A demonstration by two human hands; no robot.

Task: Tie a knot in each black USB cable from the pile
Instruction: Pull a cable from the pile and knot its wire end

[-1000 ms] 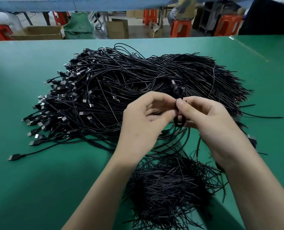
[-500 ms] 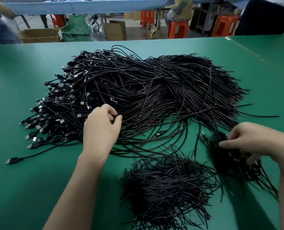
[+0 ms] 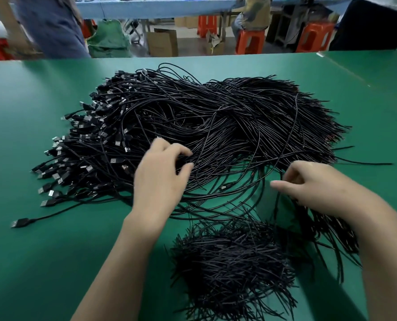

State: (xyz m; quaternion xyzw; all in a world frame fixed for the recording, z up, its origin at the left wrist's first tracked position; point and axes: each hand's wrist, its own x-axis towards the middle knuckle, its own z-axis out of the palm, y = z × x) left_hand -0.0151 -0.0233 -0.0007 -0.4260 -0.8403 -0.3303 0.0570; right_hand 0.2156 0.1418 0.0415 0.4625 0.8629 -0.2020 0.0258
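Half a second back the left hand (image 3: 158, 181) sat at the near left edge of the pile of black USB cables (image 3: 216, 126). It is now further right and into the strands, fingers bent, thumb and forefinger apart, closed on nothing that shows. The right hand (image 3: 315, 184) has come off the side bundle of cables (image 3: 329, 230) at the right and moved in toward the pile's near edge. Its forefinger points left and the other fingers are curled; motion blur, so cannot tell whether it grips a strand. The knotted cable held between both hands a second ago is no longer in them. The pile lies mid-bench with plugs fanned to the left and loose ends to the right. One stray plug (image 3: 19, 223) lies apart at near left. A heap of short black strands (image 3: 232, 267) sits between the forearms. The bench (image 3: 42, 262) is green and matte. Behind it are a blue table (image 3: 158, 8), orange stools (image 3: 249, 41), a cardboard box (image 3: 162, 42) and a green bag (image 3: 107, 40). A person in blue (image 3: 51, 26), blurred, is at upper left; earlier only an edge of them showed.
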